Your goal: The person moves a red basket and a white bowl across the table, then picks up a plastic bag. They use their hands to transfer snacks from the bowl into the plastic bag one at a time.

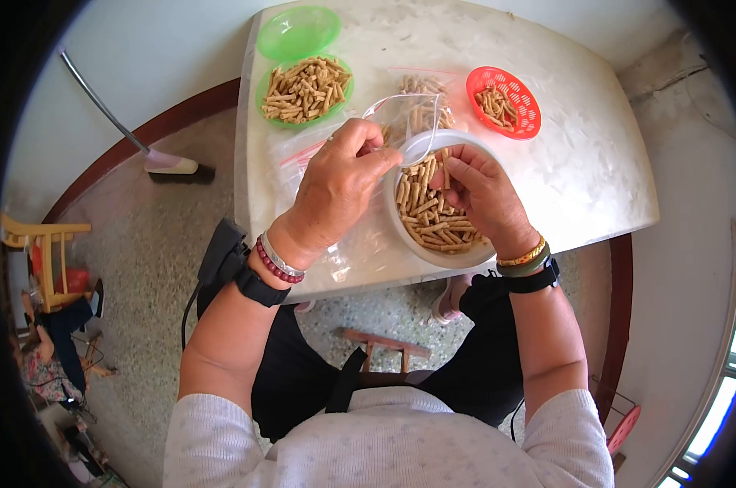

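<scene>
A white bowl (394, 213) full of short tan sticks (437, 218) stands near the table's front edge. My left hand (339, 175) pinches the rim of a clear plastic bag (423, 110), whose mouth gapes above the bowl's far side. Over the bowl, my right hand (483, 185) has thumb and fingers closed on a tan stick (446, 168). Behind the bowl lies a clear bag with more sticks (421, 85), partly hidden by the held bag. Flat clear bags (290, 163) with a red stripe lie beneath and beside my left hand.
At the back left, a green plate (304, 93) bears a heap of sticks, with another green plate (299, 32) behind it. A red basket (530, 106) with some sticks stands at the right. A broom (172, 167) leans left of the table; another person (58, 346) sits farther left.
</scene>
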The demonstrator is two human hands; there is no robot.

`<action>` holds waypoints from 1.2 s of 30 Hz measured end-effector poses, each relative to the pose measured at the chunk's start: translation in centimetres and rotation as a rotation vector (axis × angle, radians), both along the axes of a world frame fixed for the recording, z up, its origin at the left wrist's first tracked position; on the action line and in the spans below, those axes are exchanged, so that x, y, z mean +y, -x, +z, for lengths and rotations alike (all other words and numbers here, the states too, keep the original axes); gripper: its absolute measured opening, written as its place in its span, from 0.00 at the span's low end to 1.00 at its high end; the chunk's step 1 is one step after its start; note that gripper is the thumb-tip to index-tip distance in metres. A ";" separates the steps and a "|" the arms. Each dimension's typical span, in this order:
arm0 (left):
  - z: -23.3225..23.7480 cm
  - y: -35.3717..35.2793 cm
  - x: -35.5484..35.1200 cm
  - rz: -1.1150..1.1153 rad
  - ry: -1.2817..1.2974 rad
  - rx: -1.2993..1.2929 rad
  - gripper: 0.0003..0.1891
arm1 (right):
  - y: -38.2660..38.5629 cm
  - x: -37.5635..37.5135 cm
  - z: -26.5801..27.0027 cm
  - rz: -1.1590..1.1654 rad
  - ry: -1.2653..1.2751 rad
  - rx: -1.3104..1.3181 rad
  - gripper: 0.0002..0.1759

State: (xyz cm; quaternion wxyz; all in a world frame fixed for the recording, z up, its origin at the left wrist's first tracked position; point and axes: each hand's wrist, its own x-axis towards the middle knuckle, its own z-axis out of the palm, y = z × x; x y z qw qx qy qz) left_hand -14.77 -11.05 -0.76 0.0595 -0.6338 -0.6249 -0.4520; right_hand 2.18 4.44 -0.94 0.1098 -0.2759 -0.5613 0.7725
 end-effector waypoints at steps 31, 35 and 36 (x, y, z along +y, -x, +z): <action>0.0 0.8 0.2 0.058 -0.078 -0.003 0.13 | 1.3 -1.5 -1.7 0.204 -1.367 -0.161 0.11; -0.1 1.1 0.0 0.077 -0.070 0.010 0.12 | 1.5 -2.6 -3.4 0.354 -1.419 -0.242 0.13; 0.0 1.1 0.0 0.077 -0.062 0.003 0.12 | 1.5 -2.7 -3.7 0.365 -1.443 -0.286 0.13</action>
